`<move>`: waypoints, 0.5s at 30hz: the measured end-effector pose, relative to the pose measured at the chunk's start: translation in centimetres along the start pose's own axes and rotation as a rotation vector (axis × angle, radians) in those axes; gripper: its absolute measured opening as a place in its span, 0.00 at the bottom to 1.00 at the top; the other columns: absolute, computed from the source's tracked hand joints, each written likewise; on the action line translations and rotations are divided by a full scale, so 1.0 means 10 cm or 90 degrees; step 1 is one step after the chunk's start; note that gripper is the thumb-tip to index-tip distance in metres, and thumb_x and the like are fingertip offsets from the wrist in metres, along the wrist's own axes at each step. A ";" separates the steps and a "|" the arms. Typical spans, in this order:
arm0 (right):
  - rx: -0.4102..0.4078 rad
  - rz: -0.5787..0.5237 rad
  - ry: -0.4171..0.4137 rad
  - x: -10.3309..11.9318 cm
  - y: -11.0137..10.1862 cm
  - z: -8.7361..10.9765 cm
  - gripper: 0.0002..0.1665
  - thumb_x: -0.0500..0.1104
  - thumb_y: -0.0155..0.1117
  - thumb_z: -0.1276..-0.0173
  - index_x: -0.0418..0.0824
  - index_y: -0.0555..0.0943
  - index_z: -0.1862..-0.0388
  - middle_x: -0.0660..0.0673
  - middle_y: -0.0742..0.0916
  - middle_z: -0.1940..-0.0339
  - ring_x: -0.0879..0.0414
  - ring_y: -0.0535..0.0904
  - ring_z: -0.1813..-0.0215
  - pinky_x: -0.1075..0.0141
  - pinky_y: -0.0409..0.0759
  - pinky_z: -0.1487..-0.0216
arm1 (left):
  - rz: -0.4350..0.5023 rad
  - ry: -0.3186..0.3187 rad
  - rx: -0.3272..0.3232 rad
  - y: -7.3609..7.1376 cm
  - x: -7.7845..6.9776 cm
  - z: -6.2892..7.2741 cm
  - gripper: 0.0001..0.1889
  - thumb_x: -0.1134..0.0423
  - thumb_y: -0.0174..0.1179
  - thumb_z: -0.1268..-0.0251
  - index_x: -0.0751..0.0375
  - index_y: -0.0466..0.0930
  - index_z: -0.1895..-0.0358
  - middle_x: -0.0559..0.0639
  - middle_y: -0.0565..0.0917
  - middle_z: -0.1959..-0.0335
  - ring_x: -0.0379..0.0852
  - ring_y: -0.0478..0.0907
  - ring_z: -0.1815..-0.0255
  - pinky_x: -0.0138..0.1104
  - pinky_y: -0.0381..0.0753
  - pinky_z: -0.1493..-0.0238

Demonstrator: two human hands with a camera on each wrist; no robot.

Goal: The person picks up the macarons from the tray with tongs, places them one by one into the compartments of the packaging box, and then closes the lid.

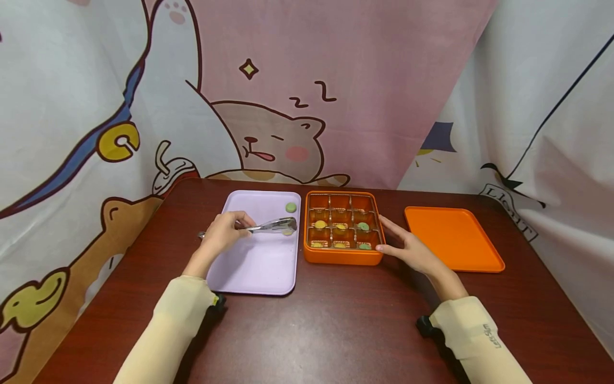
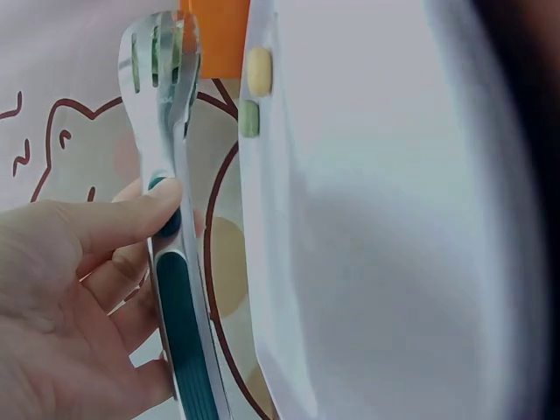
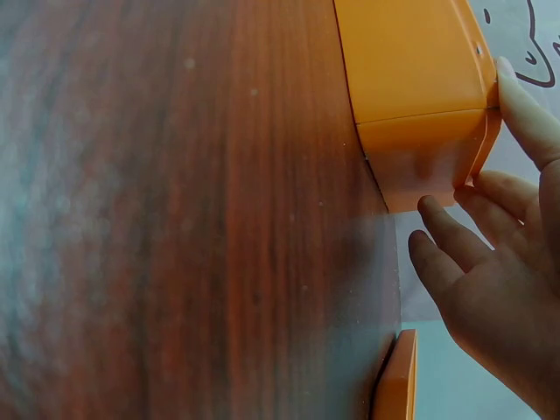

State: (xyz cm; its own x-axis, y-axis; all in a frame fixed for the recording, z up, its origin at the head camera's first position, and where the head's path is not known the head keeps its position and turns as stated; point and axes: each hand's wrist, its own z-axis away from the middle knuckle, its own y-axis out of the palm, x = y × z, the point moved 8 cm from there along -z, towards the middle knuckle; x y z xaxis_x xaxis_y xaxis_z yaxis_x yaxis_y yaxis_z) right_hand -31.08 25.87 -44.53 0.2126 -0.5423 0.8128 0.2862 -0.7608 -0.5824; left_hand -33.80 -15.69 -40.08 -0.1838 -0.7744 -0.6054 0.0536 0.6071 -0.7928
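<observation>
My left hand (image 1: 223, 232) holds metal tongs (image 2: 171, 131) with teal grips, the thumb pressing one grip. Their slotted head lies above the right part of the lilac tray (image 1: 254, 272); green shows through the slots. On that tray sit a green round sweet (image 1: 290, 207) and a yellow one (image 2: 259, 72), the latter partly covered by the tongs in the head view. My right hand (image 1: 414, 250) rests its thumb and fingertips on the right side of an orange box (image 1: 342, 257). A clear divided insert (image 1: 339, 201) inside it bears yellow and green sweets in the middle and front rows.
An orange lid (image 1: 455, 240) lies flat on the dark wooden table (image 1: 326, 325), right of the box. The tray and box stand side by side with a narrow gap. A printed cloth curtain (image 1: 384, 80) hangs behind the table.
</observation>
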 end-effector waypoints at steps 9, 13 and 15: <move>0.003 0.003 0.004 0.00 -0.01 0.00 0.49 0.48 0.65 0.29 0.47 0.50 0.18 0.38 0.56 0.17 0.33 0.53 0.20 0.31 0.52 0.28 | 0.032 0.006 -0.045 0.01 -0.19 -0.19 0.09 0.67 0.69 0.40 0.57 0.87 0.57 0.54 0.90 0.59 0.51 0.86 0.56 0.42 0.76 0.55; 0.003 0.005 0.002 0.00 0.00 0.01 0.48 0.48 0.64 0.29 0.47 0.50 0.18 0.38 0.55 0.17 0.33 0.53 0.20 0.31 0.52 0.28 | 0.052 0.025 -0.076 0.03 -0.28 -0.26 0.10 0.67 0.69 0.41 0.59 0.87 0.56 0.56 0.90 0.59 0.52 0.87 0.57 0.42 0.79 0.55; 0.003 0.004 0.003 0.01 0.00 0.01 0.48 0.48 0.64 0.29 0.47 0.50 0.18 0.38 0.55 0.17 0.33 0.54 0.20 0.31 0.52 0.28 | 0.061 0.026 -0.092 0.04 -0.32 -0.30 0.11 0.67 0.70 0.42 0.59 0.87 0.55 0.56 0.90 0.59 0.51 0.87 0.58 0.42 0.79 0.56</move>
State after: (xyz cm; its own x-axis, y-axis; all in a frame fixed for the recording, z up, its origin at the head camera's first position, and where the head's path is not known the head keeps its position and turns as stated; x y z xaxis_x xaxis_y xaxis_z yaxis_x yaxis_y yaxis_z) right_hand -30.98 25.85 -44.48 0.2105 -0.5485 0.8092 0.2899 -0.7555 -0.5875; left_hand -36.10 -12.46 -38.28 -0.2244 -0.7061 -0.6716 -0.0681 0.6988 -0.7120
